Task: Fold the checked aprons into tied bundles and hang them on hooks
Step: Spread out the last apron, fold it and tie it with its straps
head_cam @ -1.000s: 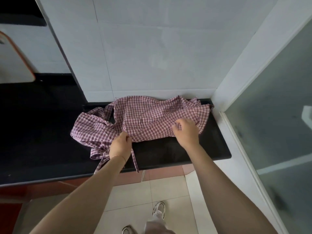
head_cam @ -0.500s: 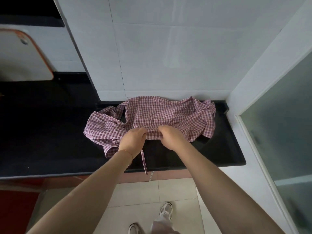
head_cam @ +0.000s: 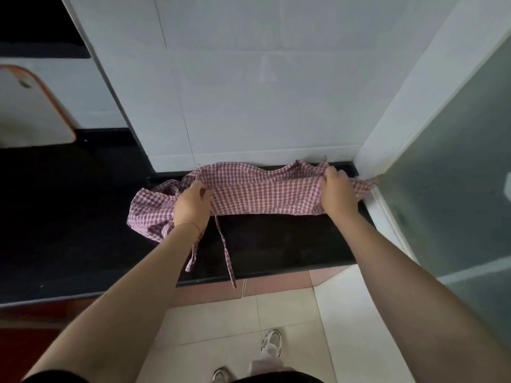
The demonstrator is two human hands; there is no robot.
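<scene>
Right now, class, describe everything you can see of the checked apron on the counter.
The checked apron looks like thin woven cloth in a red-and-white check. It lies on the black counter against the white tiled wall, pulled into a long folded band, bunched and rumpled at its left end. Two narrow ties trail toward the counter's front edge, one hanging past it. The left hand and right hand each grip it, far apart.

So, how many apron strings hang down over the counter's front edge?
2: one strap under the left wrist, another strap just right of it, reaching past the counter edge. Others may be hidden in folds.
</scene>
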